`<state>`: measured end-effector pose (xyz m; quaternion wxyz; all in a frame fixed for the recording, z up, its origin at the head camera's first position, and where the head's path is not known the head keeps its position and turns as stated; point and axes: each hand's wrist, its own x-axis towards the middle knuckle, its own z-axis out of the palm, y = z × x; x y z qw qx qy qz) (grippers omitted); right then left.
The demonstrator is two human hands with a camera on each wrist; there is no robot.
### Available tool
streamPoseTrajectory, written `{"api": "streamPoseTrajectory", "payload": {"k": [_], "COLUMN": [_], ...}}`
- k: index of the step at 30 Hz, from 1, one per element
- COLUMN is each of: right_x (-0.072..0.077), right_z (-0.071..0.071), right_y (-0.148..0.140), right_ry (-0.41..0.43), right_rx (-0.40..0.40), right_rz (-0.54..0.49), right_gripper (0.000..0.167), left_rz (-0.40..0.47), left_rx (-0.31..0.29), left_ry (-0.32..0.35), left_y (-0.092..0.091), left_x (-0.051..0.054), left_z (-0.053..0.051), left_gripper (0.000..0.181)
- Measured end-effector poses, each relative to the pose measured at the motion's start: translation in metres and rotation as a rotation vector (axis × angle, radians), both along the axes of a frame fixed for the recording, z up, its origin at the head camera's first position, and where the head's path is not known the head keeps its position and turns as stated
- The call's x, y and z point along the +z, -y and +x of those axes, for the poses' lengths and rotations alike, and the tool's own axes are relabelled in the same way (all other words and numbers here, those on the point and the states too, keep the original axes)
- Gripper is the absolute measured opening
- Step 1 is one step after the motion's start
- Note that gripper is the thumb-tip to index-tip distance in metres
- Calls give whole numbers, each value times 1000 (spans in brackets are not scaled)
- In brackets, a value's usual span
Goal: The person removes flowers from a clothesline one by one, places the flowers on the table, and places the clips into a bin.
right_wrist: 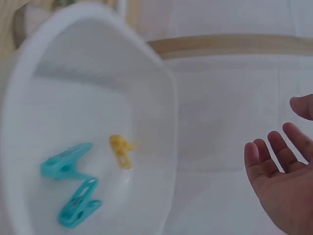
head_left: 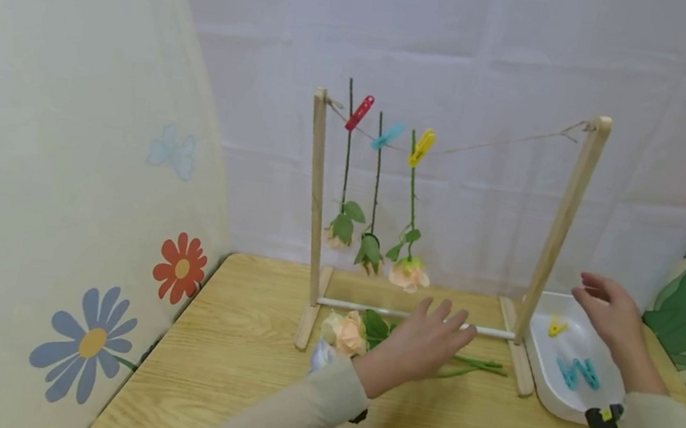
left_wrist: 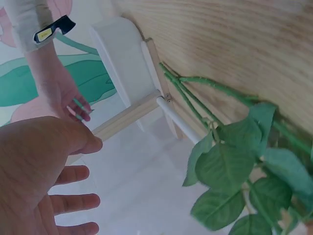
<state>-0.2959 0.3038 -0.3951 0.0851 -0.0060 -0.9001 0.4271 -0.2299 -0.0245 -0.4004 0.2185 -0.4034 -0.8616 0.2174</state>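
My left hand [head_left: 420, 342] hovers over the flowers lying on the table, fingers spread and holding nothing. Beneath it are a peach rose [head_left: 351, 334], green leaves [left_wrist: 225, 169] and green stems [head_left: 480, 365] pointing right. My right hand [head_left: 610, 317] is raised above the white tray [head_left: 608, 408], its fingers loosely bent around nothing. Inside the tray lie a yellow clothespin [right_wrist: 120, 151] and two blue clothespins [right_wrist: 79, 203]. On the string, a red clothespin [head_left: 360, 112], a light blue clothespin [head_left: 387, 136] and a yellow clothespin [head_left: 422, 148] each hold a flower hanging head down.
A wooden frame with a left post [head_left: 317, 196] and a right post [head_left: 561, 230] stands on the table [head_left: 218, 350], the string [head_left: 504, 142] tied between them. A white rod [head_left: 363, 307] joins its feet. White cloth [head_left: 486, 37] hangs behind.
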Motion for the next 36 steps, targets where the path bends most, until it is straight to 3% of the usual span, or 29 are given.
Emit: {"api": "streamPoseTrajectory", "payload": {"k": [7, 14, 18, 24, 30, 36], "right_x": [27, 50, 62, 82, 97, 113], "right_z": [5, 11, 14, 17, 18, 15], "right_y": [19, 30, 38, 54, 66, 83], "right_ry": [-119, -289, -327, -401, -422, -504], "right_rx": [12, 20, 4, -34, -75, -2], "right_rz": [-20, -119, -171, -302, -348, -438], "right_gripper": [63, 54, 50, 30, 32, 22], "left_rz": [-7, 32, 59, 97, 156, 235], "left_rx": [-38, -37, -15, -12, 22, 52], "left_ry": [-69, -104, -123, -189, -200, -195], "left_y": [10, 25, 34, 45, 55, 70], "left_x": [23, 36, 47, 65, 79, 95], "left_z": [0, -5, -9, -14, -19, -30], "left_gripper": [45, 38, 40, 41, 42, 40]}}
